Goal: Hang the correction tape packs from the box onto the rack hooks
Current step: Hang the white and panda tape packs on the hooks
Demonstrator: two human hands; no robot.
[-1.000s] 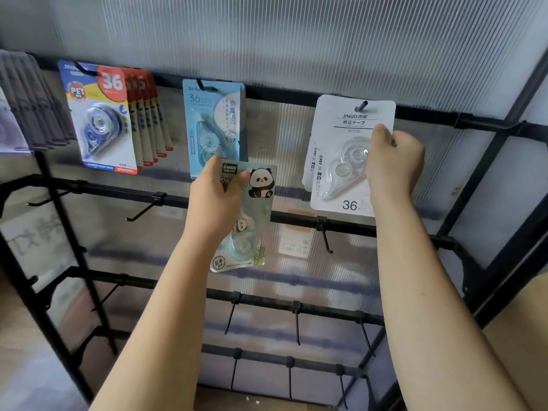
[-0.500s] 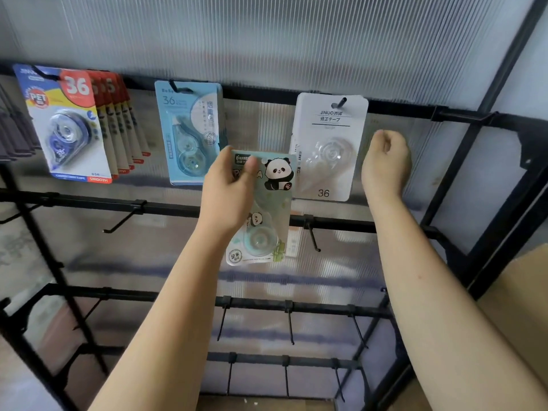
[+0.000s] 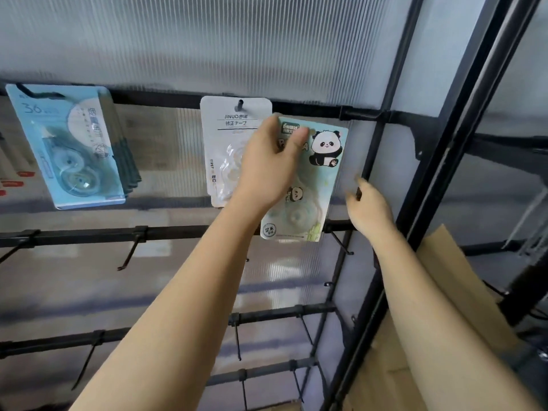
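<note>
The panda pack (image 3: 308, 179) is being held up against the rack (image 3: 370, 115) by the left hand (image 3: 268, 164), whose grip is pinching its top edge, thumb in front. It is partly covering the white pack (image 3: 225, 137) hanging on the top hook (image 3: 239, 103). The right hand (image 3: 369, 209) is being held loosely curled, with nothing in it, just beside. A blue pack (image 3: 66, 146) is hanging further left; cardboard (image 3: 439, 307) is lying lower right.

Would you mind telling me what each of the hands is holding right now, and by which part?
The left hand grips the panda pack near its top left corner; the right hand holds nothing.
</note>
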